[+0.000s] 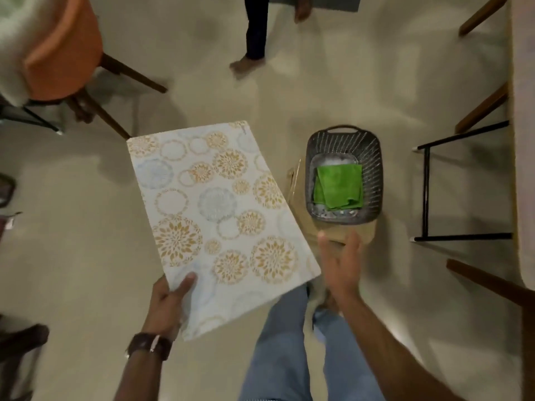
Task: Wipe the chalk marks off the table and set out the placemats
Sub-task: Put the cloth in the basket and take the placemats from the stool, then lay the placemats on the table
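Left grip (168, 299) pinching placemat (214, 215) edge, right grip (341, 264) open, green cloth (338, 186) in grey basket (373, 157)

— What is the person wearing?
— Light blue jeans (278, 357). No sleeves show on the arms.
— Anything on the wrist?
— Yes, a dark brown watch (149, 345) with a wide strap, on the left arm.

The placemat (220, 215) is showing gold and pale blue floral circles on white. A green cloth (338, 185) is lying in a grey basket (373, 169). The chair (63, 53) is glowing orange.
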